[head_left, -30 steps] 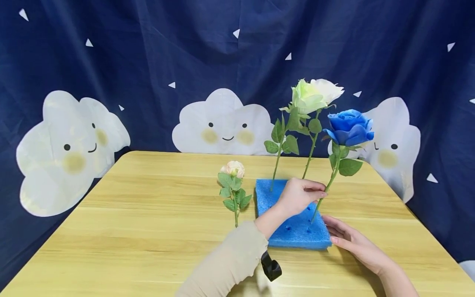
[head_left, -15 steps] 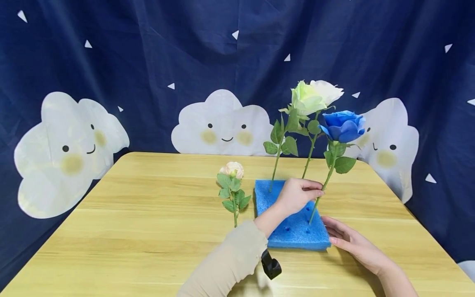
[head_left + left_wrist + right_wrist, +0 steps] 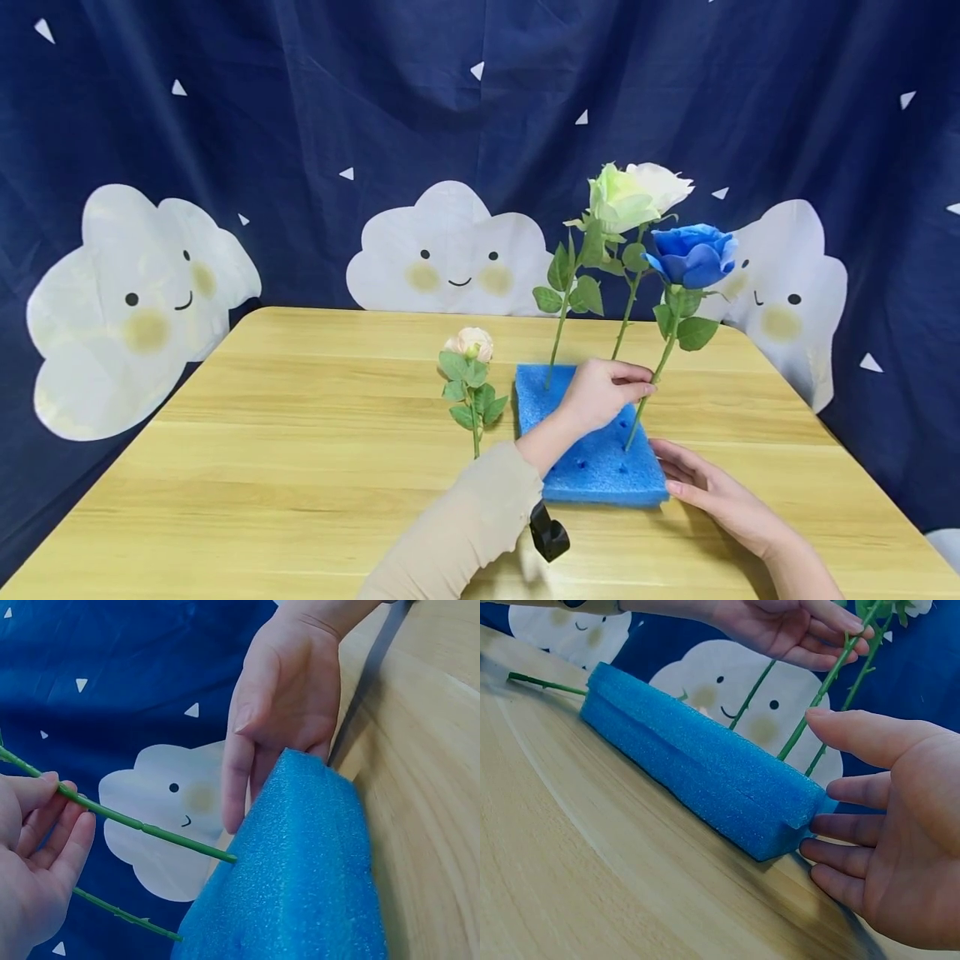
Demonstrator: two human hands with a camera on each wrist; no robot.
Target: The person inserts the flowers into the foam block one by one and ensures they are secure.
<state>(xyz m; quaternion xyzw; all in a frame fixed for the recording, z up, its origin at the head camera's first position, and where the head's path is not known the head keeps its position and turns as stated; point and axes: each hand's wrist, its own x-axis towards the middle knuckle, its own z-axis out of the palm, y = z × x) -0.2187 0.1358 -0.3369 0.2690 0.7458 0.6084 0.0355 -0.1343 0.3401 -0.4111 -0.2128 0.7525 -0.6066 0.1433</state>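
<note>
My left hand [image 3: 606, 393] pinches the green stem of a blue rose [image 3: 692, 255] between thumb and fingers. The stem's lower end [image 3: 229, 856] meets the top of a blue foam block [image 3: 600, 483] near its right side, and the flower leans to the right. My right hand [image 3: 723, 498] lies at the block's right edge with relaxed fingers, fingertips right at the foam [image 3: 705, 772]. Behind the left hand, a pale green rose [image 3: 621, 200] and a white rose [image 3: 663, 187] stand upright, their stems at the back of the block. Small holes dot the foam top.
A pale pink rose [image 3: 472, 343] with green leaves lies on the wooden table [image 3: 300, 433] left of the block. A black strap piece [image 3: 549, 535] hangs under the left sleeve. A dark blue curtain [image 3: 300, 100] with cloud prints rises behind the table.
The blue rose's head has shifted left and slightly down, with its stem still in my left hand. The right hand stays at the block's edge.
</note>
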